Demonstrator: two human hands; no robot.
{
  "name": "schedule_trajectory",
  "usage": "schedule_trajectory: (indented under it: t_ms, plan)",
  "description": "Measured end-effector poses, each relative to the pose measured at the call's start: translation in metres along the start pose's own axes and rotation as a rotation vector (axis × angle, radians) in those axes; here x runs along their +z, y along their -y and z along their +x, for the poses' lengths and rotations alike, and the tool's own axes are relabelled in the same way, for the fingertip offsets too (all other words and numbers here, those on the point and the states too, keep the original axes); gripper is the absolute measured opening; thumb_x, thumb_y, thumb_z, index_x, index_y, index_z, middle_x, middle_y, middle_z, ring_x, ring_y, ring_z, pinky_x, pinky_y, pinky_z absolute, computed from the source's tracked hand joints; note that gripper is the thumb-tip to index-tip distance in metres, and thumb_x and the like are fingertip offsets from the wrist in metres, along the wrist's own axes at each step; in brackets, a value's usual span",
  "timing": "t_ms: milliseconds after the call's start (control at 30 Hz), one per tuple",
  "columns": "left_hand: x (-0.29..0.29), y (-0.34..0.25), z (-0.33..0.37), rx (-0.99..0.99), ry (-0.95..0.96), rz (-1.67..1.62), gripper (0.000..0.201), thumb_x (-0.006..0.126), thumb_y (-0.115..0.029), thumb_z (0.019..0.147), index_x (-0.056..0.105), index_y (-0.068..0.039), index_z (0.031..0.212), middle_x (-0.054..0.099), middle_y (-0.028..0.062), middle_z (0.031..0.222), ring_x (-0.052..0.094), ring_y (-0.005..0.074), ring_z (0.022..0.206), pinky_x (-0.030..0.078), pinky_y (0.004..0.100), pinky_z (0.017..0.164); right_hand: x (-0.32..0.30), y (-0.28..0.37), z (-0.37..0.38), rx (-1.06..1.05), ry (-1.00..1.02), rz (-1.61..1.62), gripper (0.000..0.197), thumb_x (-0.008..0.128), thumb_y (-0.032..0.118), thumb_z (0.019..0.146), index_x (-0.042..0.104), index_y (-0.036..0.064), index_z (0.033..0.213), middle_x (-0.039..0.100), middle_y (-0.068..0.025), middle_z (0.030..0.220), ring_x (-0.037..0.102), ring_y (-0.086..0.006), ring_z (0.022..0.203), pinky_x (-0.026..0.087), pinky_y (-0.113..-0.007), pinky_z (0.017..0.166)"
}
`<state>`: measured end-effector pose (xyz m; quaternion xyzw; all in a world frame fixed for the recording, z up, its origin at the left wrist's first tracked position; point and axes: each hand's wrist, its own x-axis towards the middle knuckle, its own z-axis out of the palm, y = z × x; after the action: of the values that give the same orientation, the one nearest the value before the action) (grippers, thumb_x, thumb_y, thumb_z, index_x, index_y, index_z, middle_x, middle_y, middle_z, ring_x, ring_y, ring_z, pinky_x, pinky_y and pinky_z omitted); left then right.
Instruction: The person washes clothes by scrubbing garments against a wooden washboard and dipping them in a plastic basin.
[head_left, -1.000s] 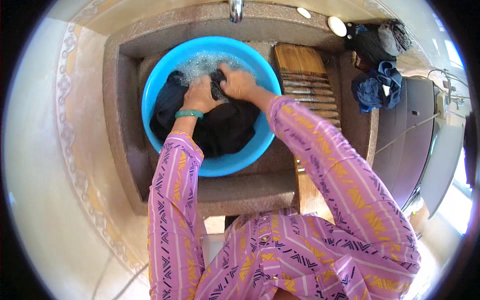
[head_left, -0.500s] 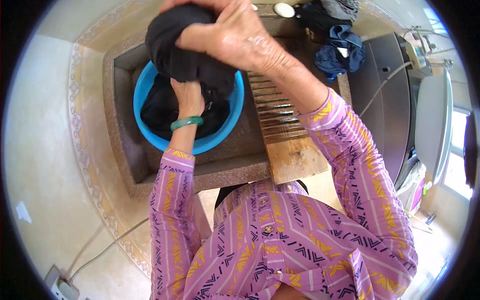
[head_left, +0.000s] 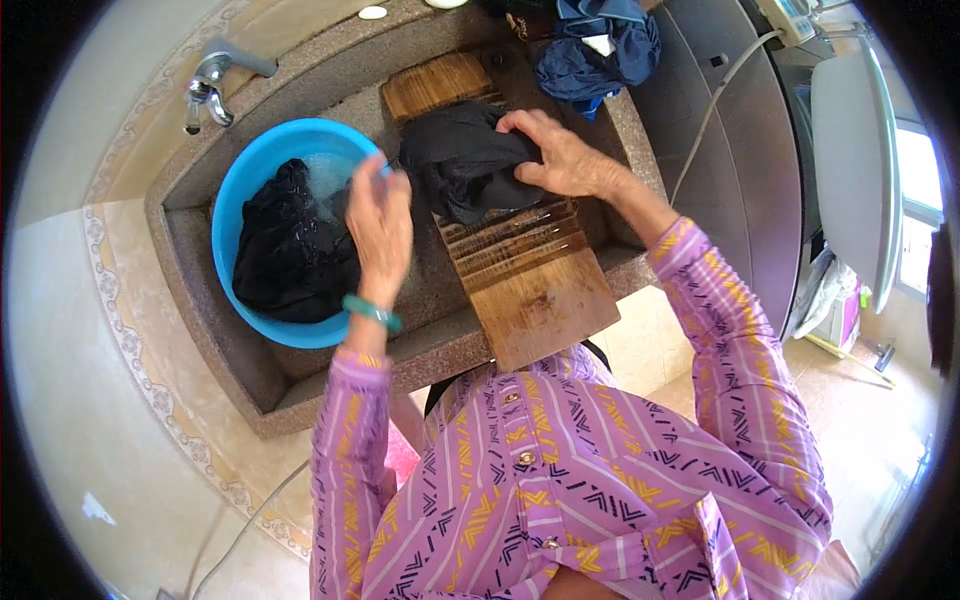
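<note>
A bunched wet black garment (head_left: 465, 165) lies across the ridges of a wooden washboard (head_left: 540, 290). My right hand (head_left: 570, 160) grips the garment's right side, thumb and fingers pinching the cloth. Over the right rim of a blue basin (head_left: 345, 128) hovers my left hand (head_left: 382, 230), a green bangle at its wrist. Its fingers are apart and slightly blurred, with nothing seen in them. More black cloth (head_left: 290, 250) sits soaking in the basin, in cloudy, sudsy water.
The basin and washboard stand in a speckled stone sink (head_left: 215, 355). A metal tap (head_left: 212, 90) juts from the wall at the upper left. Dark blue clothing (head_left: 600, 60) is heaped at the sink's far right, beside a grey cabinet (head_left: 725, 150).
The black garment has moved from above the basin to the washboard on the right, held by my right hand. My left hand has come up out of the basin. The view has shifted.
</note>
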<state>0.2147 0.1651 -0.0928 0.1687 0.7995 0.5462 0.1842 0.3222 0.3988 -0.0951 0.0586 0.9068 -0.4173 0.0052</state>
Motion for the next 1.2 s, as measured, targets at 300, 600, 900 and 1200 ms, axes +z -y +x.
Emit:
schedule_trajectory:
  t_ms: [300, 600, 900, 1200]
  plan:
    - [0.078, 0.045, 0.079, 0.21, -0.016, 0.593, 0.047, 0.03, -0.039, 0.095, 0.044, -0.012, 0.131, 0.042, 0.0186, 0.135, 0.033, 0.0423, 0.128, 0.025, 0.057, 0.101, 0.064, -0.007, 0.086, 0.301, -0.452, -0.342, 0.059, 0.044, 0.054, 0.086, 0.045, 0.0112, 0.126, 0.048, -0.0249, 0.125, 0.046, -0.0478, 0.109, 0.041, -0.058, 0.086]
    - [0.068, 0.022, 0.045, 0.069, -0.065, -0.018, 0.036, 0.046, -0.032, 0.094, 0.047, 0.0, 0.078, 0.051, 0.0194, 0.078, 0.049, 0.0368, 0.076, 0.037, 0.0438, 0.07, 0.051, -0.012, 0.044, -0.089, -0.248, -0.04, 0.043, 0.044, 0.047, 0.087, 0.062, 0.0078, 0.089, 0.06, -0.0203, 0.089, 0.058, -0.0401, 0.088, 0.047, -0.048, 0.075]
    - [0.079, 0.049, 0.09, 0.29, -0.056, 0.494, 0.032, 0.043, -0.027, 0.092, 0.057, 0.001, 0.085, 0.059, 0.0254, 0.085, 0.055, 0.0421, 0.083, 0.04, 0.0479, 0.073, 0.06, -0.028, 0.089, 0.071, -0.224, -0.174, 0.037, 0.044, 0.037, 0.083, 0.054, 0.0029, 0.089, 0.062, -0.0233, 0.09, 0.059, -0.0392, 0.086, 0.046, -0.048, 0.078]
    - [0.078, 0.036, 0.027, 0.203, 0.065, 0.243, 0.026, 0.045, -0.027, 0.087, 0.057, -0.005, 0.089, 0.059, 0.0198, 0.094, 0.052, 0.0414, 0.09, 0.04, 0.049, 0.078, 0.065, -0.003, 0.018, -0.091, -0.521, -0.049, 0.025, 0.05, 0.031, 0.082, 0.059, 0.0077, 0.077, 0.059, -0.015, 0.081, 0.056, -0.0352, 0.081, 0.041, -0.049, 0.073]
